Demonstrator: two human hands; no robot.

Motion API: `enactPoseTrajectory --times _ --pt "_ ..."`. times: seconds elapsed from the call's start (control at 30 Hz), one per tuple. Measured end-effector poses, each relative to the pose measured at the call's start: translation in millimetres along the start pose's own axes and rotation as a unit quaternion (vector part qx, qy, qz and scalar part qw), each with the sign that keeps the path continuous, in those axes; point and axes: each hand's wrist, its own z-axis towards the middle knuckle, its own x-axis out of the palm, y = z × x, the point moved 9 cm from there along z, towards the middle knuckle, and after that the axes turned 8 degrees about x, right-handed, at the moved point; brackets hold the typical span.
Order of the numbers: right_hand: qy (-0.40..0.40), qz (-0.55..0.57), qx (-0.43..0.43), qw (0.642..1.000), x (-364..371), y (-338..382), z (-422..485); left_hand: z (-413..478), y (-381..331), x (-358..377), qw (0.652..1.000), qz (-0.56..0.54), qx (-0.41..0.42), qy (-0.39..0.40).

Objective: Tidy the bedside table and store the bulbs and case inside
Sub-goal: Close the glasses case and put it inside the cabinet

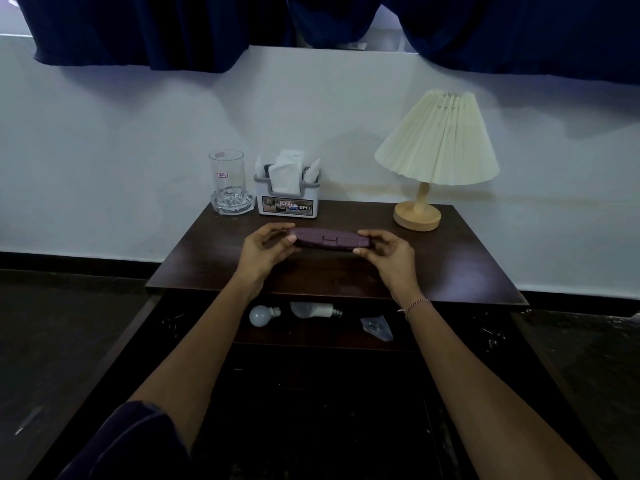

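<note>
A long maroon case point(327, 240) is held level just above the dark wooden bedside table point(450, 268). My left hand point(265, 252) grips its left end and my right hand point(389, 254) grips its right end, thumbs on the near side. Its lid is closed, with the hinge side towards me. Below the tabletop's front edge the open drawer point(329, 336) holds two white bulbs lying on their sides: a round bulb point(261, 315) at the left and a longer bulb point(317, 310) beside it.
At the table's back stand a glass point(227, 178) on a glass dish, a tissue holder point(286, 192) and a cream-shaded lamp point(437, 140) at the right. A small clear plastic packet point(377, 327) lies in the drawer. Dark floor on both sides.
</note>
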Motion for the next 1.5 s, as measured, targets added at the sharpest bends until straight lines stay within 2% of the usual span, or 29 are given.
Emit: enactPoseTrajectory --times 0.33,0.6,0.77,1.0,1.13,1.23,1.5 --pt "-0.005 0.011 -0.035 0.999 0 2 -3 -1 3 -6 0.996 0.083 0.022 -0.013" --pt "-0.018 0.027 -0.001 0.999 -9 -2 -17 -12 -4 -8 0.99 0.138 0.036 -0.013" --pt "-0.018 0.047 0.009 0.999 -16 -6 -40 -32 -12 -2 0.986 0.159 0.048 0.015" --pt "0.009 -0.007 0.034 0.999 -22 -1 -60 -61 -12 -3 0.984 0.178 0.024 -0.003" --pt "0.004 -0.058 0.016 0.998 -30 9 -67 -72 -16 -2 0.986 0.165 0.021 -0.013" --pt "0.009 -0.055 0.022 0.998 -34 9 -76 -83 -18 -1 0.987 0.162 0.003 -0.011" --pt "0.032 -0.048 0.057 0.997 -36 -3 -107 -117 -24 -6 0.978 0.209 0.021 -0.006"
